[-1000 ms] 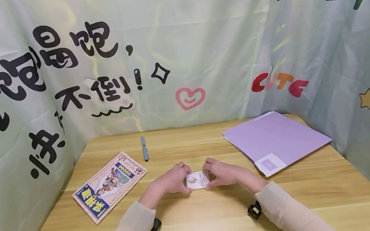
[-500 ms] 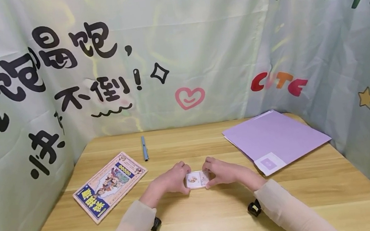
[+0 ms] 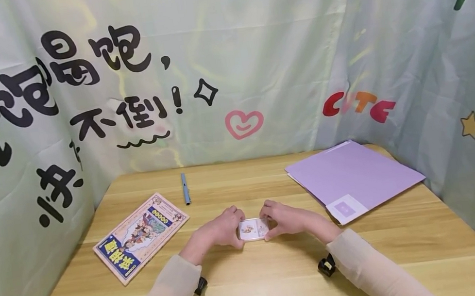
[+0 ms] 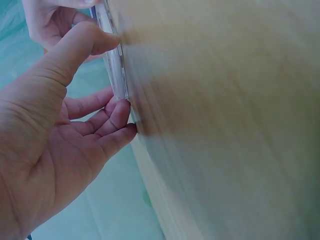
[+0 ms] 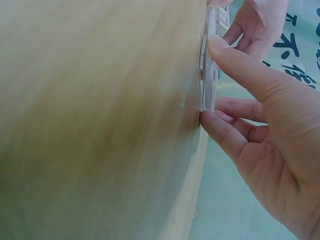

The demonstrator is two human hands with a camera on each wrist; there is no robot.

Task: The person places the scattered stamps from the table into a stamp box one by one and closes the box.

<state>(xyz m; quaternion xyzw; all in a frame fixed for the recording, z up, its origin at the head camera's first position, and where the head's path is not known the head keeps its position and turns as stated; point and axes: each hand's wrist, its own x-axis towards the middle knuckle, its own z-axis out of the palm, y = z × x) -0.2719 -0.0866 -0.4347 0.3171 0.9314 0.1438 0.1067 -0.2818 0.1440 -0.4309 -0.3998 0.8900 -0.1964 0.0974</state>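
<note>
A small flat case of clear plastic (image 3: 253, 229), with little printed pictures in two panels on its top, lies at the middle of the wooden table. My left hand (image 3: 224, 228) grips its left end, thumb on the near edge and fingers curled at the far side. Its right end is held the same way by my right hand (image 3: 288, 219). In the left wrist view the clear case (image 4: 118, 72) appears edge-on, low against the tabletop. The right wrist view shows the case's layered side (image 5: 210, 85) between thumb and fingers. Its ends are partly covered by the fingers.
On the wooden table (image 3: 261, 282), a pink illustrated booklet (image 3: 142, 237) lies at the left. A blue pen (image 3: 186, 189) is behind it. At the back right rests a purple folder (image 3: 355, 178) with a pale label. Printed curtains (image 3: 281, 65) enclose the back and sides.
</note>
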